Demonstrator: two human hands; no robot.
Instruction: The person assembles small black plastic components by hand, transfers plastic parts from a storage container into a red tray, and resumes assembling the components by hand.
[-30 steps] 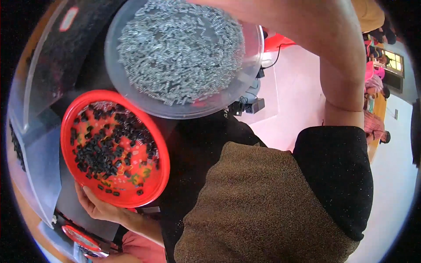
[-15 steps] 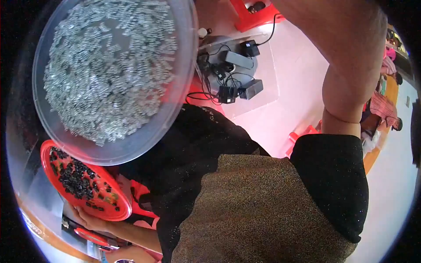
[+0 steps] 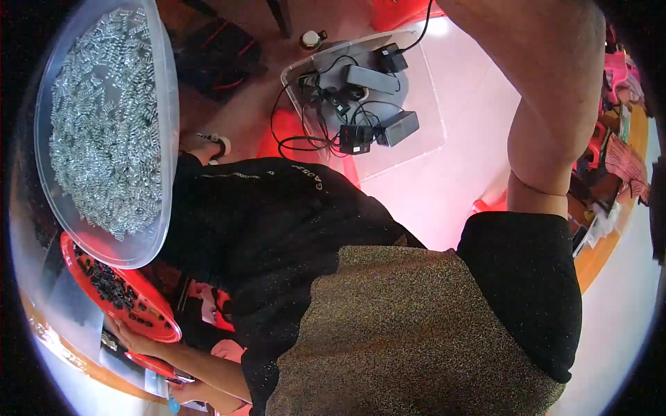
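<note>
Our left hand (image 3: 135, 340) grips the red tray (image 3: 154, 299); above that hand is the clear tub (image 3: 169, 104) of springs (image 3: 104, 145). Both now appear more edge-on, probably making contents harder to check. Our right hand is unseen; we cannot tell its grip.

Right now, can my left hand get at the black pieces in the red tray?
Probably not without changing its hold: your left hand grips the outer edge of the red tray. The black pieces look largely uncovered, though the clear tub overlaps the tray's upper end.
</note>
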